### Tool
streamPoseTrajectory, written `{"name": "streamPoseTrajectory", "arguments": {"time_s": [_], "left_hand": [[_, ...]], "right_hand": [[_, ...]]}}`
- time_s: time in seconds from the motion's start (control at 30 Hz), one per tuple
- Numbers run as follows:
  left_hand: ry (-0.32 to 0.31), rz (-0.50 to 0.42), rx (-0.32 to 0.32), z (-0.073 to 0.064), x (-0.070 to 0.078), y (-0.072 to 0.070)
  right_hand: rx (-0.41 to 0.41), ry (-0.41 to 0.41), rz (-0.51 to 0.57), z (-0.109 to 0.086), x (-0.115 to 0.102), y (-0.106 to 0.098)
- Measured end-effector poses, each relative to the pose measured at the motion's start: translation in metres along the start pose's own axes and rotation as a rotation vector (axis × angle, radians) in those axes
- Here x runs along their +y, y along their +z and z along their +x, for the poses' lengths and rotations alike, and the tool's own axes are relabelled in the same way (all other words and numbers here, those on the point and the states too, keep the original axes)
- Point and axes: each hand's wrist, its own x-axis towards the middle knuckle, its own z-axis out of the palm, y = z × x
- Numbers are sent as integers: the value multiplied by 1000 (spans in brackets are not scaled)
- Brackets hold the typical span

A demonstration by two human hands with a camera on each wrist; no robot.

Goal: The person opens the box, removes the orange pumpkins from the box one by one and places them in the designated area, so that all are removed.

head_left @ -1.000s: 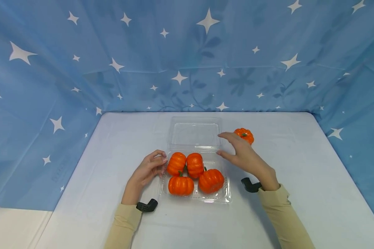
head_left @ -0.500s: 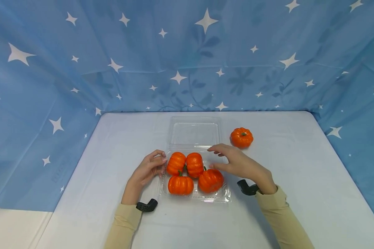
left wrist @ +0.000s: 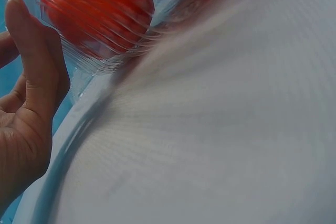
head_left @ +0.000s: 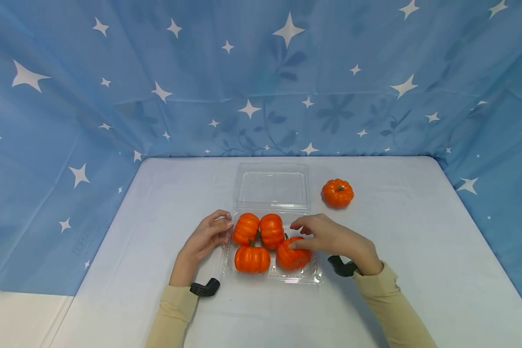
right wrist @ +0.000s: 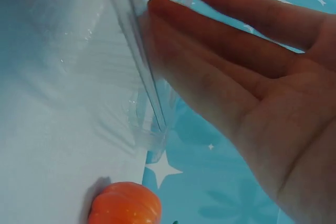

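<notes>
An open clear plastic clamshell container (head_left: 296, 279) lies mid-table, its lid (head_left: 271, 186) folded back away from me. Four-lobed detail aside, several orange toy pumpkins sit inside: one at back left (head_left: 246, 229), one at back middle (head_left: 271, 231), one at front left (head_left: 252, 260) and a pumpkin at the right (head_left: 294, 258). My right hand (head_left: 326, 237) is over that right pumpkin, thumb overlapping its top, fingers extended over the tray's back right. Beside the container's left wall my left hand (head_left: 206, 235) rests with loosely bent fingers, thumb upright near the ridged side in the left wrist view.
Another orange pumpkin (head_left: 337, 193) stands on the white table (head_left: 409, 232), behind my right hand and right of the lid. A blue curtain with white stars (head_left: 261, 77) hangs around the table's back and sides.
My right hand has come left and toward me, from near the loose pumpkin and lid to over the right pumpkin in the container. The left hand has stayed put.
</notes>
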Motion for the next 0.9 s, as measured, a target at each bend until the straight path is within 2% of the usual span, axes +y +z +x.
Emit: {"name": "streamPoseTrajectory", "arguments": {"time_s": [0.13,0.4,0.9], "left_hand": [[-2,-3,3,0,0,0],[-8,3,12,0,0,-1],[-28,-14,36,0,2,2]], "right_hand": [[-36,55,6,2,-2,3],[-69,105,-32,5,-5,13],[-141,30,-51,9,-10,26]]}}
